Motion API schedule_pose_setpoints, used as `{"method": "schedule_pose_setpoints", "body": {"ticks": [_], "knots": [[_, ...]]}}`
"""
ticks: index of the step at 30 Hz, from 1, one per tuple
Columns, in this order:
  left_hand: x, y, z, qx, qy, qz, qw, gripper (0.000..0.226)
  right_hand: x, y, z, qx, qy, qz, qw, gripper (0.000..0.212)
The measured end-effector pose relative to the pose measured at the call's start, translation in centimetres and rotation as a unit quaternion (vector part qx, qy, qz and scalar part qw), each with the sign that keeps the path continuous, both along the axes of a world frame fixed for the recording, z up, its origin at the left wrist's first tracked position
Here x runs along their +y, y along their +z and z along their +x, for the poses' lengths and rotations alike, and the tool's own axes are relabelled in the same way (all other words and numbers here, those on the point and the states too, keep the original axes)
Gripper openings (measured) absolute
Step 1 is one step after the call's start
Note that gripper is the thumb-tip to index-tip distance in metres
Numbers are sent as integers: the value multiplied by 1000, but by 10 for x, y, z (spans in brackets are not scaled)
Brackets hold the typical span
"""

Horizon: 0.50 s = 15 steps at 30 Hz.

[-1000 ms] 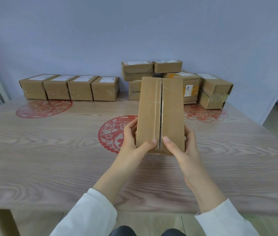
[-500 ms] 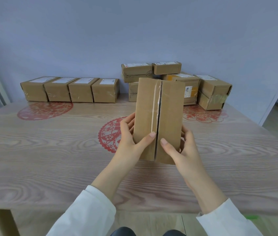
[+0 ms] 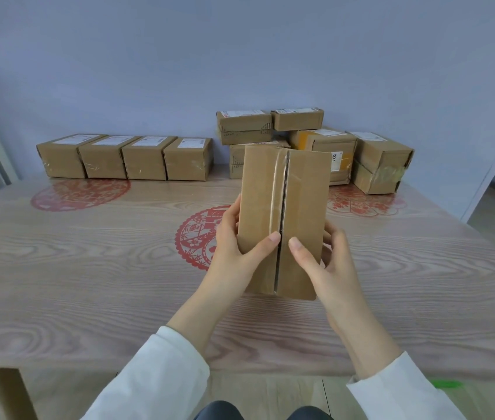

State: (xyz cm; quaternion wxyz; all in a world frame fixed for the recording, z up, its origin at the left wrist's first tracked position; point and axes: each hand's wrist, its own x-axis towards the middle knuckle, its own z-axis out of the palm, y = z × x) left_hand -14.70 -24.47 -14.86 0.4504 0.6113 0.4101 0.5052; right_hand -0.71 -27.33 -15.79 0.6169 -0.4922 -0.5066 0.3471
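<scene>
The cardboard box point(image 3: 258, 207) has dropped a little lower in the frame than a second ago, and its lower edge now reaches further below the thumbs. Its taped seam leans slightly right at the top. The left hand point(image 3: 231, 247) grips the box's left side, fingers curled round behind it and the thumb point(image 3: 266, 245) laid across the front face, its tip just short of the seam. The right hand point(image 3: 328, 262) holds the right side in the same way, its thumb point(image 3: 299, 250) pressed on the front just right of the seam. The box stands on end at the centre of the frame, its long face towards the camera. Whether its bottom edge touches the desk point(image 3: 88, 268) cannot be told.

White sleeves point(image 3: 161, 374) show at the lower edge. Behind the left hand, a red paper-cut design point(image 3: 194, 237) lies on the wood-grain desk. At the far edge, upper left, a row of four boxes point(image 3: 125, 157) sits side by side against the pale blue wall point(image 3: 240, 56). Upper right, a stacked pile of parcels point(image 3: 325, 140) stands behind the held box.
</scene>
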Motion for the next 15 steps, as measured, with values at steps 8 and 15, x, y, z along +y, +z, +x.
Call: {"method": "schedule_pose_setpoints", "body": {"ticks": [8,15], "knots": [[-3,7,7,-45,3,-1,999,69,0,4,0,-4,-13,14,1000,38],[-6,5,7,-50,-2,-10,999,57,-4,8,2,-14,-10,5,1000,56]]}}
